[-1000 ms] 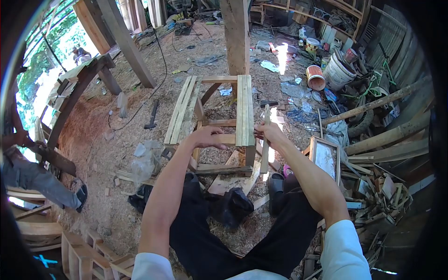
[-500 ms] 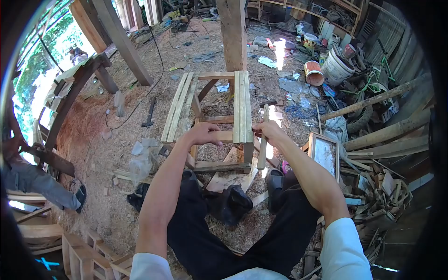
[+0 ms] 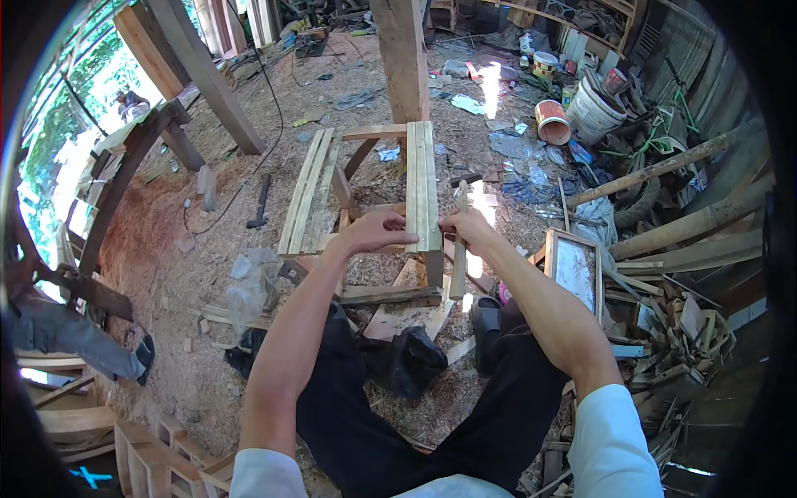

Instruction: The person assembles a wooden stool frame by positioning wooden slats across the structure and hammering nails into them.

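Note:
A small wooden bench frame (image 3: 374,292) stands between my feet, with pale slats along both sides of its top. My left hand (image 3: 372,232) is at the inner edge of the right-hand slats (image 3: 422,183), its thumb over the near end and its fingertips partly hidden at the edge. At the outer edge of those slats, my right hand (image 3: 469,229) has its thumb and finger pinched together; anything tiny between them is too small to make out. The same hand keeps a hammer (image 3: 458,274) by its wooden handle, the dark head pointing away from me.
Another hammer (image 3: 261,202) lies on the shavings-covered ground to the left. A wooden post (image 3: 403,75) rises behind the bench. Right of me are a framed panel (image 3: 574,274), scrap wood (image 3: 685,332) and buckets (image 3: 594,112). Another person's leg (image 3: 79,336) shows at left.
My left hand has moved up and right from the bench's near rail onto the right-hand slats. My right hand and the hammer stay beside the slats; the view has shifted slightly.

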